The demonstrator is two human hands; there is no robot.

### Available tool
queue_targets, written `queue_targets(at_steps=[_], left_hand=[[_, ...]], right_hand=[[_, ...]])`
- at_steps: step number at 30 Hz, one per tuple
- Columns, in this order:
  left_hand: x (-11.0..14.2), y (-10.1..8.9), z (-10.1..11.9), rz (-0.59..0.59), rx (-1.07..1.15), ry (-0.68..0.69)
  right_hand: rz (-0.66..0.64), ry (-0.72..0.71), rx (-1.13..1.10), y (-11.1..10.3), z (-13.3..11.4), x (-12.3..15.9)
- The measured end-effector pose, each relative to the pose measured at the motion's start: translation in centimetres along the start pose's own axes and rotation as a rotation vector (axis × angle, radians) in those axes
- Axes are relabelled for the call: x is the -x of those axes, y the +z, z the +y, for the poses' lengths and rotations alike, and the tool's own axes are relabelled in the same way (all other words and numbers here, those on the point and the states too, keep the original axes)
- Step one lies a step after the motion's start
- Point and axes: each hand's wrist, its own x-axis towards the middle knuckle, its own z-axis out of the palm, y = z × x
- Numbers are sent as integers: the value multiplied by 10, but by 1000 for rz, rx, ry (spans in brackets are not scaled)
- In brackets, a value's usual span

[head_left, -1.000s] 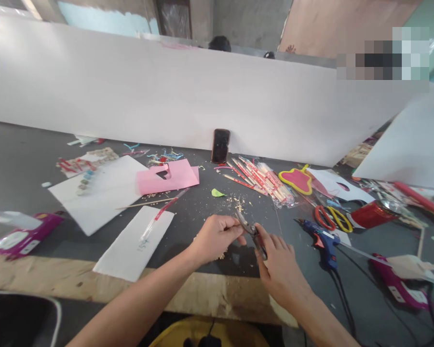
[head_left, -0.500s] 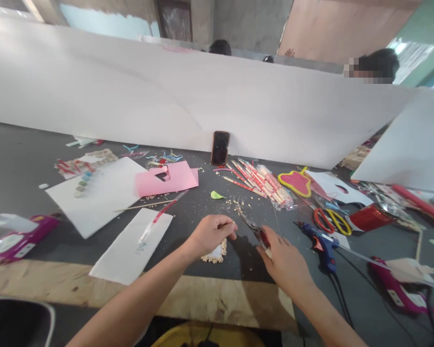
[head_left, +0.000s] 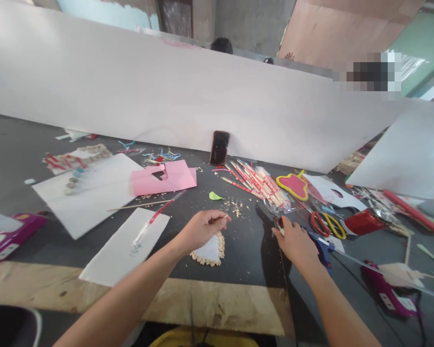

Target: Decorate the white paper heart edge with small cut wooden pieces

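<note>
My left hand [head_left: 206, 230] hovers over the table with thumb and fingers pinched together; whatever small bit they hold is too tiny to make out. Just below it lies a white cutout [head_left: 207, 251] edged with small pale wooden pieces, partly covered by the hand. My right hand [head_left: 295, 243] is closed on the handles of a pair of pliers [head_left: 275, 219], whose jaws point up and left. Cut wooden crumbs [head_left: 236, 208] are scattered between the hands, beside a green leaf-shaped piece [head_left: 215, 196].
Red-wrapped chopsticks [head_left: 256, 180] lie beyond the crumbs, near a propped phone [head_left: 220, 147]. A blue glue gun [head_left: 324, 253], scissors [head_left: 327, 224] and a red can [head_left: 367, 221] are on the right. Pink card [head_left: 166, 178] and white sheets [head_left: 130, 250] lie left. A white board [head_left: 166, 96] stands behind.
My right hand has moved right with the pliers, away from my left hand and over part of the glue gun. My left hand has shifted slightly left and up, uncovering more of the white cutout.
</note>
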Motion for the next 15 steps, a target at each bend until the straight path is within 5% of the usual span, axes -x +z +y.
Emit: queue_targets(at_steps=[6,15], left_hand=[[3,-2,-6,-4,-13,5],[9,-10,-4,-32,-17,-33]], right_hand=[[-56,-55,13,-7,-7,-22],[-35,-55,13,-7,-11,-2]])
